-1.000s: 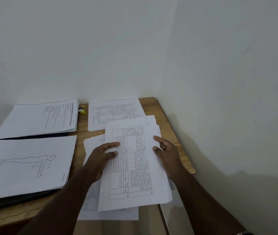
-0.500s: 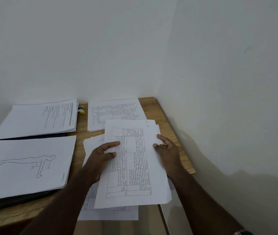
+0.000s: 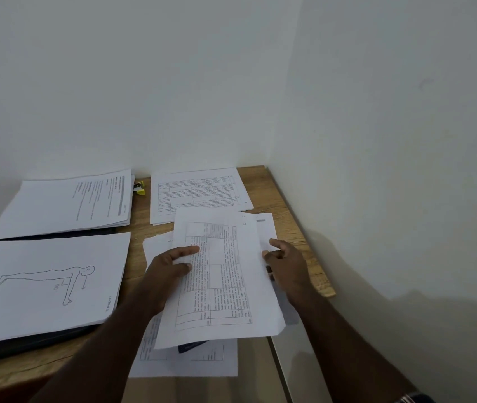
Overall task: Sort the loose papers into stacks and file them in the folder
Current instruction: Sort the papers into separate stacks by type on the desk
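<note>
A sheet printed with a table [image 3: 225, 274] is lifted a little above the loose pile of papers [image 3: 185, 362] at the desk's front right. My left hand [image 3: 167, 271] pinches its left edge, thumb on top. My right hand [image 3: 286, 263] grips its right edge, fingers curled under. A black folder [image 3: 28, 344] lies open at the left; a stack with a push-up figure drawing [image 3: 45, 283] rests on its near half and a stack of text pages [image 3: 68, 202] on its far half. Another stack of table pages [image 3: 199, 193] lies at the back.
The wooden desk [image 3: 292, 228] fits into a corner, with white walls behind and close on the right. A small yellow clip [image 3: 139, 189] lies between the two back stacks. The loose pile overhangs the desk's front edge.
Both hands have lifted the table sheet off the pile and tilted it slightly; its near end now hangs above the pile. The other stacks have not moved.
</note>
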